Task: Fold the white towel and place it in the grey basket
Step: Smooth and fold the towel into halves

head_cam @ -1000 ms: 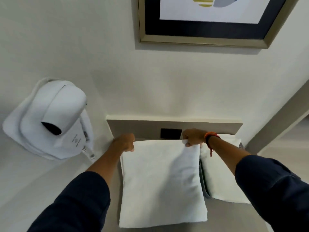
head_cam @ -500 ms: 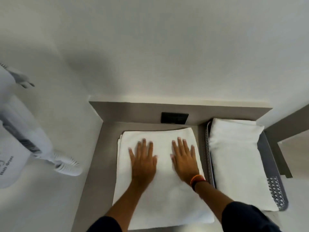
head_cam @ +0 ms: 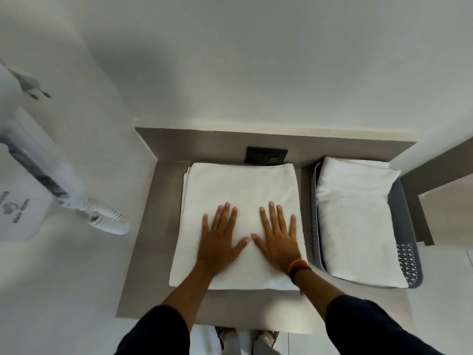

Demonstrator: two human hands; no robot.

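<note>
White towel [head_cam: 243, 201] lies folded under both hands' spread, flat fingers [head_cam: 226, 213], its long axis running away along them; "Hair dryer" reads on the wall unit [head_cam: 23, 208] left of them.

You are at what looks like a hotel bathroom or dressing alcove: wall-mounted hair dryer [head_cam: 23, 201] with coiled cord on your left, grey countertop [head_cam: 148, 226] set into plain white walls, folded white towel [head_cam: 355, 221] stocked in a grey basket [head_cam: 407, 262].

left hand [head_cam: 220, 242], right hand [head_cam: 279, 239] slid nearer on towel [head_cam: 240, 185]
</note>
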